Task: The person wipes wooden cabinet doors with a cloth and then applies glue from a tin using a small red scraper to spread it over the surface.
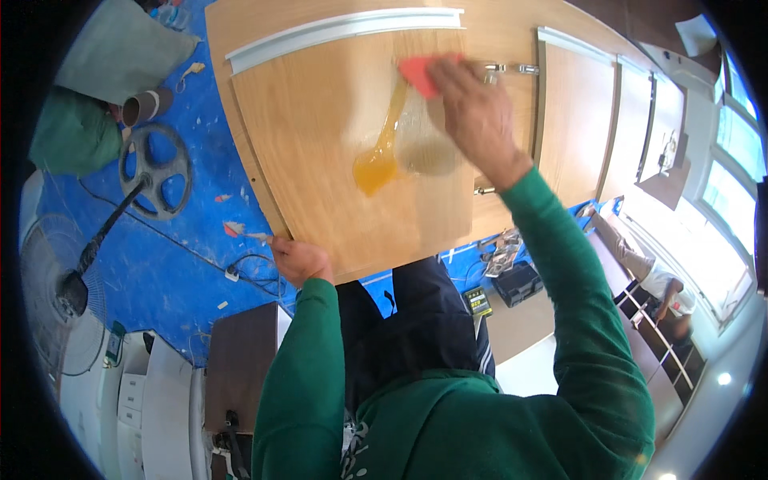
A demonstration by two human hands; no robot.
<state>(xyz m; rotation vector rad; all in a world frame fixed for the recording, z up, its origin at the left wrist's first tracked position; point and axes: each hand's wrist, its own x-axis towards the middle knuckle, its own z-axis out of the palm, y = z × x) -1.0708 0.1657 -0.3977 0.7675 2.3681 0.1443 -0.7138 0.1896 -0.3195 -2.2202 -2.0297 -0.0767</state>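
Observation:
A pale wooden panel (300,144) lies on a larger wooden board (336,18), with a yellow, glossy puddle (376,170) and a streak running up from it. My right hand (480,120) grips a red flat spreader (418,74) at the top of that streak, near the panel's upper right. At the lower-left corner, my left hand (300,260) is closed at the panel's edge; a thin light piece with a reddish end sticks out leftward from its fingers, too small to make out. A white metal strip (344,26) runs along the upper edge.
Blue floor covering (204,88) holds a black wheel stand (152,200), cables and cloths. A fan (60,296) stands left. Hinged doors (576,112) extend right. A black case (516,284) lies below them. Another person (664,288) works by the windows at right.

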